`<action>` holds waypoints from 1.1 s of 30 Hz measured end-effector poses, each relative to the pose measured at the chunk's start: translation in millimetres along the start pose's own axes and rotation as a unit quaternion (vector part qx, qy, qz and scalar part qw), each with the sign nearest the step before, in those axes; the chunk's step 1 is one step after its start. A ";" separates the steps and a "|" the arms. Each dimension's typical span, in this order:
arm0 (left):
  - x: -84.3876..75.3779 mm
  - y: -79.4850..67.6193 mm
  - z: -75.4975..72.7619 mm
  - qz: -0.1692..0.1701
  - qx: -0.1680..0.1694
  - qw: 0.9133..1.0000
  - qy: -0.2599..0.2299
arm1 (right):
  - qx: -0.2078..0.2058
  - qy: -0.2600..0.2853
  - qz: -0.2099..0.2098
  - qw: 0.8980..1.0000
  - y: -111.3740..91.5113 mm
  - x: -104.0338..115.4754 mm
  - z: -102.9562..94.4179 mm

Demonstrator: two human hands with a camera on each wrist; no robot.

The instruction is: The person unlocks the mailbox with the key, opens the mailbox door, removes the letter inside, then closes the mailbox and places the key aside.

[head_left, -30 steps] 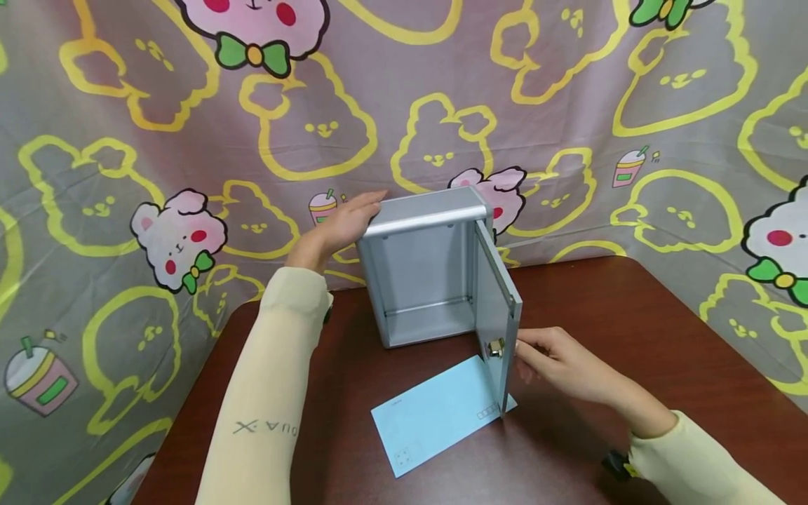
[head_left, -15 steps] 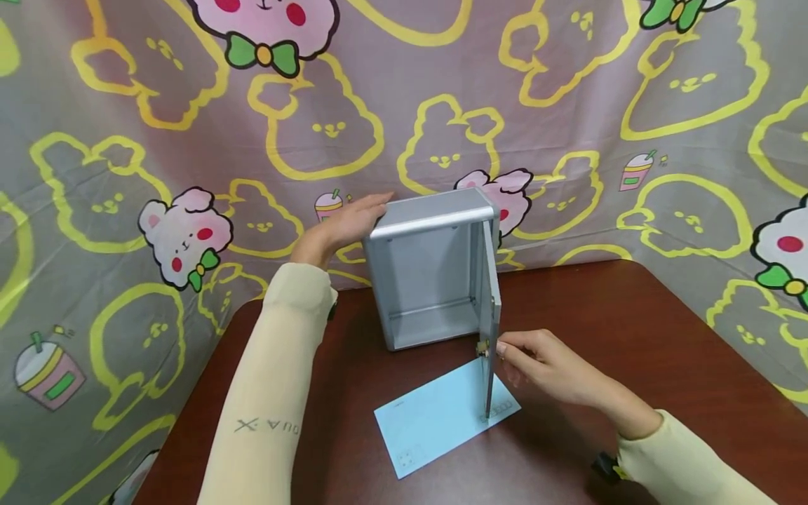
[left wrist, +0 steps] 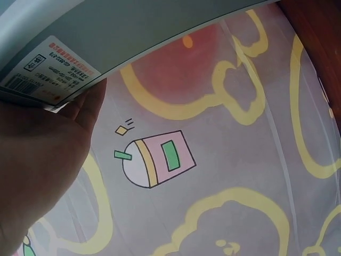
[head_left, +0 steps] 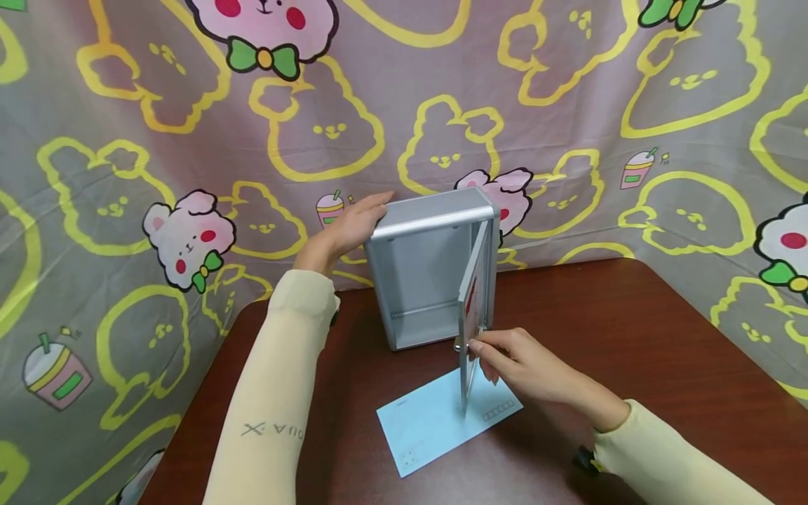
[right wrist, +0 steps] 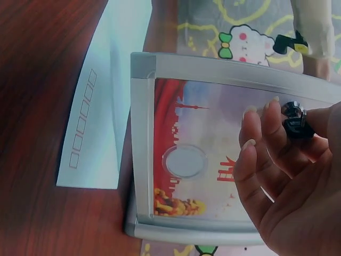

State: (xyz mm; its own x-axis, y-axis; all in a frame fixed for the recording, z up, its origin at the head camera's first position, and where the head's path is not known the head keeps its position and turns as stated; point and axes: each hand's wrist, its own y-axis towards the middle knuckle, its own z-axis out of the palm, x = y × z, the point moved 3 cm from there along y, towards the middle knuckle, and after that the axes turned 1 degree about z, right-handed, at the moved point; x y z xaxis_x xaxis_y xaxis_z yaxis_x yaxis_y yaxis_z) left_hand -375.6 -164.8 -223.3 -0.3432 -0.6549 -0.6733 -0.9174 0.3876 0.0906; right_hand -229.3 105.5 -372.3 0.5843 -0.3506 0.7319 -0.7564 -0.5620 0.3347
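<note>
A grey metal box (head_left: 424, 270) stands on the table with its hinged door (head_left: 473, 301) swung partway out and its inside exposed. My left hand (head_left: 353, 223) rests on its top left corner, fingers fairly straight; the left wrist view shows that hand (left wrist: 48, 154) against the side that bears a label (left wrist: 50, 72). With thumb and fingers, my right hand (head_left: 514, 361) pinches a small black-headed key (right wrist: 299, 128) at the lock (right wrist: 292, 109) on the door's printed outer face. A light-blue envelope (head_left: 423, 421) lies flat below the door, which partly covers it.
The dark reddish-brown table (head_left: 581, 315) extends on both sides of the box. Close behind it hangs a patterned cloth (head_left: 543, 112) with cartoon rabbits, which also runs along the left and right sides.
My right hand has swung the door leftward toward the box, so its printed outer face now shows. My left hand has stayed on the box, and the envelope lies where it was.
</note>
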 end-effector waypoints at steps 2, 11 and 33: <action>0.1 -0.2 -0.2 0.002 0.000 1.000 0.001 | 0.002 -0.002 -0.002 1.000 3.0 0.3 2.6; -2.5 -0.5 2.6 0.003 0.001 1.000 0.011 | 0.002 -0.019 -0.002 1.000 13.1 1.7 13.4; -4.8 0.4 0.6 0.039 -0.010 0.997 0.073 | 0.000 -0.035 0.025 0.999 32.2 4.5 30.5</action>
State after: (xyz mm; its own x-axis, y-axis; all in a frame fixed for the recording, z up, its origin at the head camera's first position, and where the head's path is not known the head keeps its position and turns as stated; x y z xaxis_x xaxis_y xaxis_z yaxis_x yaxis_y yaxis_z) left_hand -374.2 -161.1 -220.5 -0.4379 -0.7117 -0.5493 -0.8901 0.4293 0.1532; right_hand -242.0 63.0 -376.3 0.5651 -0.4289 0.7048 -0.7849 -0.5427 0.2991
